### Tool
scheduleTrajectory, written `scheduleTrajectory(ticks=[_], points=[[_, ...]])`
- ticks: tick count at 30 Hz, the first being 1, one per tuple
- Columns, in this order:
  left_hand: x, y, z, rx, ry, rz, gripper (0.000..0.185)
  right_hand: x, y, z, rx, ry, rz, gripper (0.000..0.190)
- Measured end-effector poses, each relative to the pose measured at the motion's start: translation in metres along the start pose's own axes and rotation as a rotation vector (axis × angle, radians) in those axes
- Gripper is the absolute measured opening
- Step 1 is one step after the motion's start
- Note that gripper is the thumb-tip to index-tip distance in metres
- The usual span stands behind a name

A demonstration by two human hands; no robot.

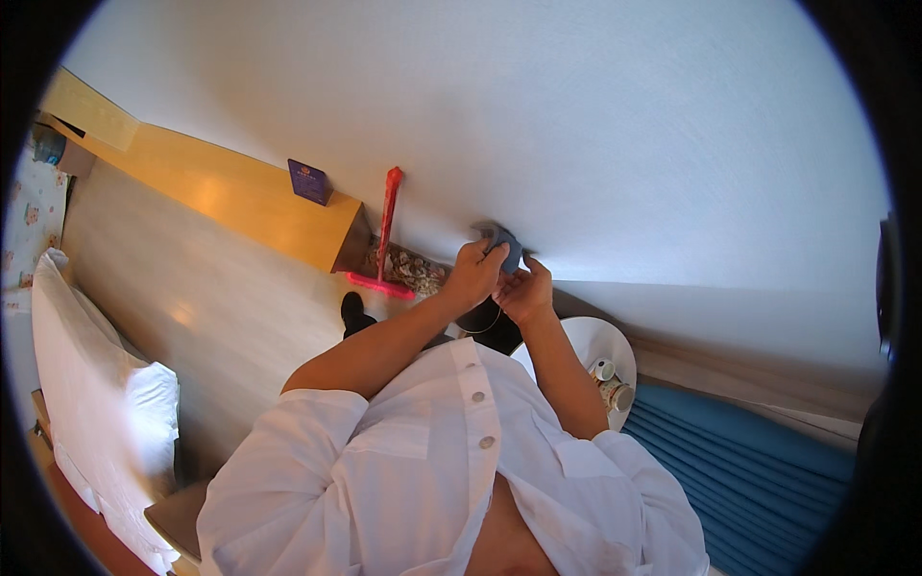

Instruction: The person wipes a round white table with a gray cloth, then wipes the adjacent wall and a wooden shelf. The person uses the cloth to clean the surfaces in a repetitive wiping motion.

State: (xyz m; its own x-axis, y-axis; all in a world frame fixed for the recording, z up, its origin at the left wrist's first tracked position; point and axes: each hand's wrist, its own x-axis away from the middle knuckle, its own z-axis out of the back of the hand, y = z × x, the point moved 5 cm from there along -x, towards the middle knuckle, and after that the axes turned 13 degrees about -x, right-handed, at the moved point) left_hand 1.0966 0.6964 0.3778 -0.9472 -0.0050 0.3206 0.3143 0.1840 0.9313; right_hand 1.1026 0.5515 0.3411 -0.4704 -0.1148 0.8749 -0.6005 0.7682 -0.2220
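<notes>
In front of my chest, close to the white wall (612, 165), I hold a small blue-grey object (508, 252) in my left hand (472, 277). The left thumb presses on its near face. A grey, rounded part (484, 229) shows behind it, beside the wall; what the object is cannot be made out. My right hand (524, 291) is turned palm up just below and to the right of it. One raised right finger is near a dark spot (530, 253) by the wall. Whether the other right fingers touch the object is unclear.
A red-handled floor squeegee or broom (387, 227) leans on the wall beside a wooden desk (238, 209) bearing a purple sign (310, 181). A white round table (576, 331) with cups stands right, near blue pleated fabric (735, 453). A white-covered bed (79, 389) lies left.
</notes>
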Motion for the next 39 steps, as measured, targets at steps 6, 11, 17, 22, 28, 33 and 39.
scheduleTrajectory(ticks=[6,11,17,22,28,33,39], points=[[0.018,-0.006,0.021,0.355,-0.099,0.109,0.026,-0.004,0.025,-0.004,-0.098,-0.106,-0.216,0.03],[0.027,-0.014,0.043,0.562,0.13,0.212,0.023,-0.01,0.038,-0.004,-0.127,-0.4,-0.313,0.024],[0.004,-0.062,0.067,0.681,0.294,0.354,0.025,-0.01,0.031,0.007,0.042,-0.326,-0.225,0.025],[-0.028,-0.096,0.09,-0.085,0.312,-0.012,0.029,-0.033,0.022,0.004,0.084,-0.129,-0.089,0.026],[-0.036,-0.036,0.078,0.635,0.414,0.381,0.029,-0.025,0.017,-0.04,0.033,-0.109,-0.066,0.023],[0.007,0.099,0.073,0.519,0.445,0.073,0.023,0.079,0.004,-0.096,0.065,-0.439,0.118,0.021],[0.04,0.203,0.065,0.384,0.34,-0.424,0.013,0.174,-0.023,-0.153,0.243,-0.699,0.645,0.021]])
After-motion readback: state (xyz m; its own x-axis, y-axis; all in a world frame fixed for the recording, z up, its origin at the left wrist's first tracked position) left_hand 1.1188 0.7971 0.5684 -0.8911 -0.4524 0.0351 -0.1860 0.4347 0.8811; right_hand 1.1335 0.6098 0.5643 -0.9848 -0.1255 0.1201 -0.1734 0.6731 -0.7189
